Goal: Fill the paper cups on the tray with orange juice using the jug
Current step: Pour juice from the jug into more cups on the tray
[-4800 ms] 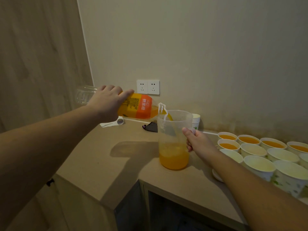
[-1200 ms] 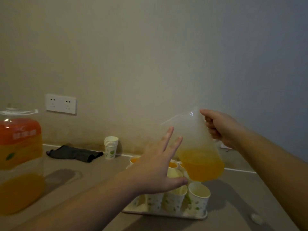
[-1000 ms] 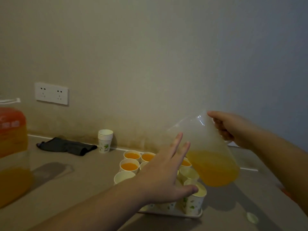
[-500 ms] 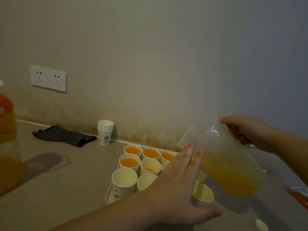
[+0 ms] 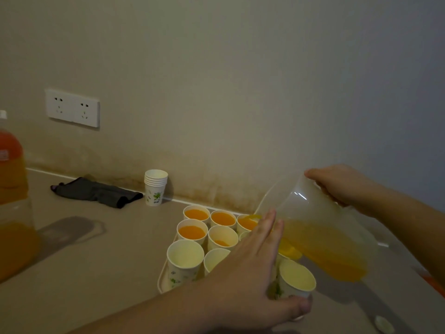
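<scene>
Jug [image 5: 320, 235] in right hand [image 5: 337, 183], tilted, spout leftward over cups [image 5: 221, 227]

The jug [image 5: 320, 227] is seen to be translucent, frosted plastic with a small glossy glint. The cups [image 5: 185, 259] are made of matt white paper, leaf-printed. A matt, smooth beige counter [image 5: 96, 261] is shown; a soft dark cloth [image 5: 96, 192] is laid at its back edge.

beige counter [image 5: 101, 256], cup tray [image 5: 161, 283], juice bottle [image 5: 12, 213], grey cloth [image 5: 96, 192], stacked cups [image 5: 155, 186]
</scene>
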Motion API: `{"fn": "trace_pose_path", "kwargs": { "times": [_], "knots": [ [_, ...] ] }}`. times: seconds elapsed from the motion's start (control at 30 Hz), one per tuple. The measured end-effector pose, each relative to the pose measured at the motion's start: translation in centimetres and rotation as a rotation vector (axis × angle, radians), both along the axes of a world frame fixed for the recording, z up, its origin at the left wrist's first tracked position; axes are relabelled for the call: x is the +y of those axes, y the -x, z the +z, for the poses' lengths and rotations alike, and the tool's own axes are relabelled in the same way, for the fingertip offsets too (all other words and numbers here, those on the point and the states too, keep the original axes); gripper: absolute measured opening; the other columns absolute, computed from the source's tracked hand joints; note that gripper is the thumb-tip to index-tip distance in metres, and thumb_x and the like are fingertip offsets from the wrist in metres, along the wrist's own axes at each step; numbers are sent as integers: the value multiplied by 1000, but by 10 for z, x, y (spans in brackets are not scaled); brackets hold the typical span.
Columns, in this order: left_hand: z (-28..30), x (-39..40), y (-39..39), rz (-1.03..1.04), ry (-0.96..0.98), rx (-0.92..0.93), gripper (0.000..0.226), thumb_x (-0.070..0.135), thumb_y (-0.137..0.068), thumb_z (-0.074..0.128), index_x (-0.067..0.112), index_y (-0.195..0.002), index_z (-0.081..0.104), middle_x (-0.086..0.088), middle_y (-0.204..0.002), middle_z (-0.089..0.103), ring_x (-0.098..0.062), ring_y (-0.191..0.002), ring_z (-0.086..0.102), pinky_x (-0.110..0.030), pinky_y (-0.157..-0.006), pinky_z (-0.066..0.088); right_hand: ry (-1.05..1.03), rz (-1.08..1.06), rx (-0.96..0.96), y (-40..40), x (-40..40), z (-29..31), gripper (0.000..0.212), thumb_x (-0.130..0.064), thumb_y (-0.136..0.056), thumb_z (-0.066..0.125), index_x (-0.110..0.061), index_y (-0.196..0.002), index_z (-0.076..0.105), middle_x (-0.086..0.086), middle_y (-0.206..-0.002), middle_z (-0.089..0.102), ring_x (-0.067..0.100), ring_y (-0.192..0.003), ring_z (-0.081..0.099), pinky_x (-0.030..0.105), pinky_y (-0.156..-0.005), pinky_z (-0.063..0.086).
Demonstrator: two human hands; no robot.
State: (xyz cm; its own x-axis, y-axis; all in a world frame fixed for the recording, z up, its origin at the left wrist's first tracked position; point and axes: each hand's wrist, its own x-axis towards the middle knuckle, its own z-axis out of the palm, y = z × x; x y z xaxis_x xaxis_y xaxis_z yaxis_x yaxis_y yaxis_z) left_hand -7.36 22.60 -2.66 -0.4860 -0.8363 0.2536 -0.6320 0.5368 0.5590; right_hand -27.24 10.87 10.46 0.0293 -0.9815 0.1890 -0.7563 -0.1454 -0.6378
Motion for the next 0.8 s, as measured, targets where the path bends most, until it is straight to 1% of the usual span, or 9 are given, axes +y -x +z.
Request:
{"fn": "trace_pose_path", "kwargs": {
  "times": [0.1, 0.27, 0.47, 0.63, 0.8],
  "knots": [
    [-4, -1, -5, 0, -2, 17, 117, 74, -84, 63, 43, -156, -24, 42, -146, -42, 10, -145, -27, -38, -127, 5, 20, -9, 52, -9, 1, 1, 42, -27, -96, 56, -13, -57, 47, 1, -47, 37, 18, -42, 29, 27, -49, 23],
    [-8, -1, -12, 9, 9, 39, 117, 74, -84, 63, 43, -155, -25, 42, -146, -42, 12, -144, -28, -35, -126, 3, 29, -14, 102, -20, -2, 1, 44, -27, -97, 54, -13, -55, 47, -4, -39, 37, 17, -37, 30, 27, -49, 24],
    [-10, -1, -13, 14, 8, 39, 118, 74, -84, 63, 42, -156, -25, 41, -146, -42, 13, -143, -29, -32, -125, 2, 17, -7, 78, -22, -5, -2, 41, -25, -96, 55, -13, -58, 48, -2, -42, 38, 17, -38, 29, 27, -49, 24],
    [-10, 0, -14, 24, -11, 41, 117, 75, -84, 62, 42, -155, -25, 41, -145, -43, 11, -144, -29, -35, -126, 3, 7, -12, 101, -24, -7, -3, 40, -30, -94, 56, -13, -59, 48, 3, -47, 39, 17, -41, 29, 27, -50, 24],
    [-13, 1, -14, 37, -16, 38, 116, 76, -85, 60, 41, -156, -24, 40, -145, -45, 11, -143, -31, -36, -126, 3, -10, -5, 102, -29, -5, -2, 39, -30, -93, 57, -14, -59, 47, 5, -53, 38, 17, -44, 28, 27, -50, 22]
  ]
}}
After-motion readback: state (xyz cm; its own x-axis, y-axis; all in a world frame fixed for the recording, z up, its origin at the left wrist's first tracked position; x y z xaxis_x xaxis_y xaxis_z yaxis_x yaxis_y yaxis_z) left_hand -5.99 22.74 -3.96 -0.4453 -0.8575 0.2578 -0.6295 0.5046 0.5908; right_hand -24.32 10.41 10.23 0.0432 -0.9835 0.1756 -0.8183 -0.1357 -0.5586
